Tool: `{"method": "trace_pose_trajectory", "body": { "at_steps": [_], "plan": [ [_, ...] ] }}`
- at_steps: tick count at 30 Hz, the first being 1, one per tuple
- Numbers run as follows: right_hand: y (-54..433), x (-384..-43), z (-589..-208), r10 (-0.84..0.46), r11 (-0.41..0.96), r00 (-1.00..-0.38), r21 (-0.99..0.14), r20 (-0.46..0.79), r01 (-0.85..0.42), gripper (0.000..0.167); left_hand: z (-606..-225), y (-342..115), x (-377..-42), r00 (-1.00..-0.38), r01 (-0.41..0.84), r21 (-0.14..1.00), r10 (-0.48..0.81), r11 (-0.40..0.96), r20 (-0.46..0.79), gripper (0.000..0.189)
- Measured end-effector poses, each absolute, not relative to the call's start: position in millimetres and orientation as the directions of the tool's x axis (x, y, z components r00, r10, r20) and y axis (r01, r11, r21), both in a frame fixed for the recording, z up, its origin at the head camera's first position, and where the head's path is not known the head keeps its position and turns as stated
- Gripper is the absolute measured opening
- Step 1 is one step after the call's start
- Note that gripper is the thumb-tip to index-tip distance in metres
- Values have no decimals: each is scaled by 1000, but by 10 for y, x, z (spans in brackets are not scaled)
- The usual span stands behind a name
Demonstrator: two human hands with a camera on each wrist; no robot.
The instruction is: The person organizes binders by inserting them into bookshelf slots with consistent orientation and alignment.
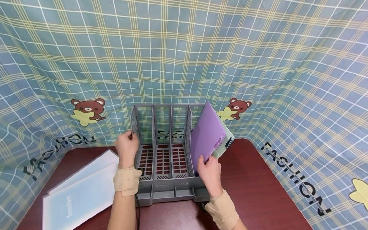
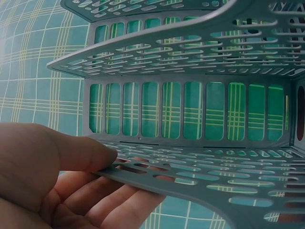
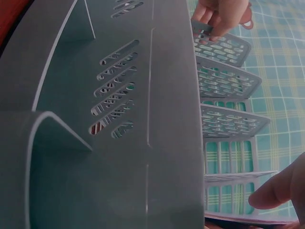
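The left hand (image 1: 126,147) pinches the front edge of the grey rack's outermost left panel (image 2: 200,164), thumb on the inner face and fingers on the outer. That grip probably steadies the rack (image 1: 172,182), which looks light, with its slotted walls, and might otherwise slide if pushed from the other end.

The right hand (image 1: 210,172) pinches the purple notebook (image 1: 208,134) low on its near edge, thumb on the face towards the dividers and fingers behind. A pale green notebook (image 1: 226,131) with black spiral binding lies against its far side; whether the fingers take in both is hidden. The pair is at the rack's right end, tilted, seemingly in the rightmost bay, though the lower edges cannot be made out. Holding near the corner likely lets the hand set the angle while keeping clear of the divider.

On the worktop (image 1: 256,191), 2 pale blue booklets (image 1: 83,195) lie overlapped left of the rack, clear of the bays and close to the left arm.
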State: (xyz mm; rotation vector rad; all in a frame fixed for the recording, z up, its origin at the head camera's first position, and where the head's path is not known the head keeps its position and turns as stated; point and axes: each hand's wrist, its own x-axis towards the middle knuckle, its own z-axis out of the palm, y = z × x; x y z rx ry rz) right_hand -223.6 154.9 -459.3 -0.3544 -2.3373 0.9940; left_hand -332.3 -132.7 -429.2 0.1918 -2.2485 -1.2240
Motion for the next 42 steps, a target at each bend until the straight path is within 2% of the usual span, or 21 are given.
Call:
{"method": "trace_pose_trajectory", "body": {
  "at_steps": [11,18,27,33,42],
  "plan": [
    [1596,-2151,-4479,421,732,-810,-680,408,39,34,-4299,-1334,-3308,-831,141,805,-373,577,412,24],
    [1694,-2042,-4306,334,789,-871,-613,360,49,33,-4300,-1336,-3291,-832,141,800,-368,583,415,23],
    [1785,-1914,-4125,313,787,-901,-613,302,68,28,-4282,-1354,-3238,-841,138,802,-360,581,405,27],
    [1829,-1862,-4055,322,784,-895,-617,310,69,23,-4259,-1339,-3221,-852,136,808,-348,573,391,30],
    [1887,-1759,-3919,328,794,-881,-605,342,61,24,-4215,-1321,-3147,-861,125,832,-357,541,362,35]
  ]
}}
